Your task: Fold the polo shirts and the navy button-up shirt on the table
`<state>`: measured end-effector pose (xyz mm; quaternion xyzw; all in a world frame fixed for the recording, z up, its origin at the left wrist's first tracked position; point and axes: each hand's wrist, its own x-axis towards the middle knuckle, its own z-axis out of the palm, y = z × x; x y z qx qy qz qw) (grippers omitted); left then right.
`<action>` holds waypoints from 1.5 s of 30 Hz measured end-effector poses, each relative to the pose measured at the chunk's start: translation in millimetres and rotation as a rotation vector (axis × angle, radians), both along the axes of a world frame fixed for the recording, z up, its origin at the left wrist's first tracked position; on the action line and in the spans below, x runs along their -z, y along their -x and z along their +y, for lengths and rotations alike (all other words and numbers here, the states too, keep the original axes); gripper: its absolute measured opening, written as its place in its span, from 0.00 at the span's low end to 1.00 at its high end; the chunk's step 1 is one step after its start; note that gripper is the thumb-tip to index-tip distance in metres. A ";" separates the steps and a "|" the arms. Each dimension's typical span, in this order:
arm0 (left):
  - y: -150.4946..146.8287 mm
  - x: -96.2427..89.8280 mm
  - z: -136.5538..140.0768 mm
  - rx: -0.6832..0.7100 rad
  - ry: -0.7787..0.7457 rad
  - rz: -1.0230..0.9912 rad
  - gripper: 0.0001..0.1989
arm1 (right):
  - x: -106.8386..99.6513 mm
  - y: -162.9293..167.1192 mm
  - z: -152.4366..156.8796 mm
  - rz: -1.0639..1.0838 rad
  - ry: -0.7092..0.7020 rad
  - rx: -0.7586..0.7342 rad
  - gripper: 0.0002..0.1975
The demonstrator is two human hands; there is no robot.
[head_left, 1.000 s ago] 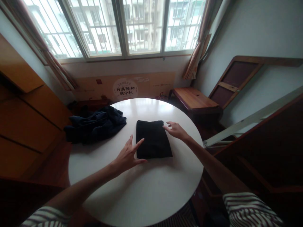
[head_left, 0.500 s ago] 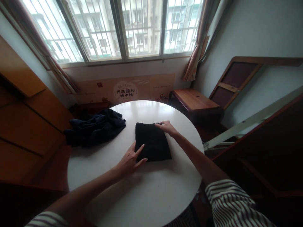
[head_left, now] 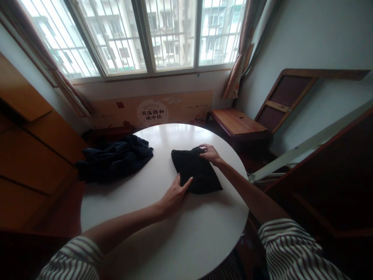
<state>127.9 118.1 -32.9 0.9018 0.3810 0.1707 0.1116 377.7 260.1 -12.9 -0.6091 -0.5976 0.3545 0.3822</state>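
Note:
A black folded garment lies slantwise on the white round table, its far edge a little bunched. My left hand is at its near left edge. Two fingertips show apart on top of the fabric; the thumb is out of sight, apparently beneath the edge. At the far right corner, my right hand has its fingers bent over the fabric and gripping it. A dark navy garment lies crumpled on the table's left side, untouched by either hand.
Behind the table stands a low wooden stool, right of a printed cardboard panel under the barred window. Wooden cabinets are on the left. A pale slanting beam and dark wooden furniture flank the right side.
The black garment has shifted right and turned, its near end swinging right. Both hands have moved right with it; my left thumb has gone out of sight. The navy garment stays put.

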 end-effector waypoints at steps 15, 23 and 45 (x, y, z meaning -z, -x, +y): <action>-164.9 -2.5 53.1 -0.045 0.002 0.058 0.31 | -10.3 -142.7 39.8 -0.326 -0.165 0.228 0.28; -146.9 -6.8 48.1 0.149 -0.199 0.074 0.26 | 4.2 -135.9 45.3 -0.386 -0.118 0.187 0.30; -116.2 -3.4 -4.1 0.144 -0.282 0.108 0.32 | -10.5 -51.4 26.6 -0.956 0.080 0.087 0.37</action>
